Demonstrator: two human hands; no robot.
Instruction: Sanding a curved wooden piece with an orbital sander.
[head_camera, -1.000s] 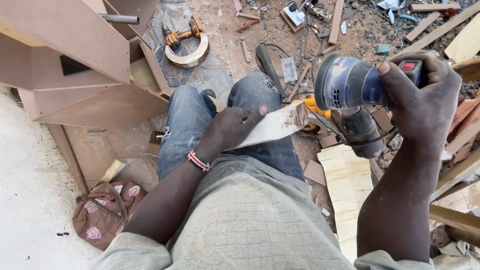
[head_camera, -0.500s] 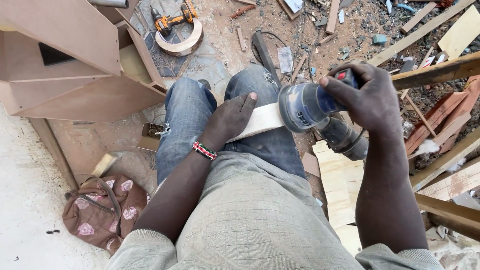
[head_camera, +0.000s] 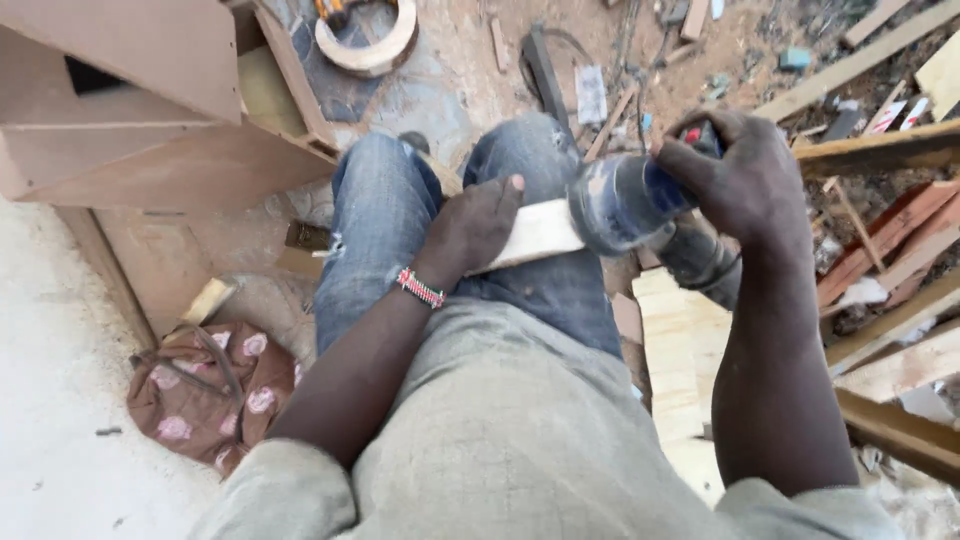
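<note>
**Sander down on the strip across my lap**

Since a second ago, the sander (head_camera: 625, 200) has come down from the air onto the far end of the wood strip (head_camera: 535, 235), and my view has slid forward so the wooden ring (head_camera: 367, 45) on the floor is now cut off at the top edge.

Going from the left: brown board cabinets (head_camera: 150, 110) fill the upper corner, only partly in frame. Below them a brown flowered bag (head_camera: 205, 400) lies on the pale floor (head_camera: 50, 380).

My left hand (head_camera: 478, 225) lies flat over the near end of the strip, fingers together, pressing it onto my jeans (head_camera: 375, 230); that end is hidden under my palm. The strip is pale, bare wood, lying slantwise across my right thigh.

My right hand (head_camera: 745, 180) is closed round the blue sander's body, beside its red switch. The sander's pad is blurred, and it hides the strip's far end, so I cannot tell how that end looks. Under my right arm lies a pale plank (head_camera: 680, 350), with loose battens (head_camera: 890, 250) and scraps to the right, cut off by the frame.
</note>
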